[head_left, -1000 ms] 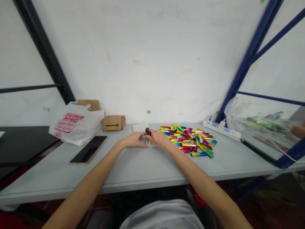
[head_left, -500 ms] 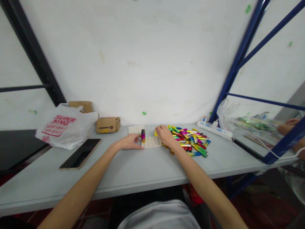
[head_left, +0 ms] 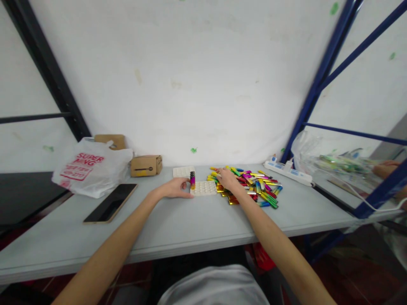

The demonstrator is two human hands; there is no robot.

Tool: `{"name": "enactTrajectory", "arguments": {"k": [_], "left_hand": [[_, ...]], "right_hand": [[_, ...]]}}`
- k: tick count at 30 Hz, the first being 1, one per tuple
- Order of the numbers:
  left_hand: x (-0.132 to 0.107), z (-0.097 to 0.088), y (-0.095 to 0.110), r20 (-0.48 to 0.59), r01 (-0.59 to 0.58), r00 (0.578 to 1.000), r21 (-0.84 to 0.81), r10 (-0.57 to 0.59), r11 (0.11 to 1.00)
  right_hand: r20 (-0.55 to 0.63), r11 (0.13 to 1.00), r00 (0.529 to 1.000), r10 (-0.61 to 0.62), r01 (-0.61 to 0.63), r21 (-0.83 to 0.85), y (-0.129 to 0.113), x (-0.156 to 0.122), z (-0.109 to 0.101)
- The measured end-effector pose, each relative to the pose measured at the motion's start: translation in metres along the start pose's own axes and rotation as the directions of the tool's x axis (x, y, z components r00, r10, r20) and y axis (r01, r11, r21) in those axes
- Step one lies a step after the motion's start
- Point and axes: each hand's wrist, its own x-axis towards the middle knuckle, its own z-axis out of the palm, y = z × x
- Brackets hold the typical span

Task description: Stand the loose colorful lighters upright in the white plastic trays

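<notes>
Standing beside left hand (head_left: 176, 188): lighter (head_left: 192, 180)

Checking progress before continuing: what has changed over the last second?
The right hand let go of the dark-topped piece, which now stands upright at the left end of the nearer white tray, and moved right to the pile of shiny coloured pieces; whether it grips one is unclear. The left hand stays beside the tray; phone and cardboard box lie as before.
</notes>
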Motion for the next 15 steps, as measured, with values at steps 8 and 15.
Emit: {"name": "enactTrajectory", "arguments": {"k": [8, 15], "left_hand": [[0.0, 0.001, -0.001, 0.0, -0.005, 1.0, 0.007, 0.005, 1.0], [0.002, 0.002, -0.003, -0.011, -0.024, 1.0, -0.006, 0.024, 1.0]], "right_hand": [[-0.298, 0.915, 0.953, -0.059, 0.17, 0.365, -0.015, -0.003, -0.01], [-0.213, 0.613, 0.977, 0.006, 0.164, 0.773, -0.035, -0.002, 0.002]]}}
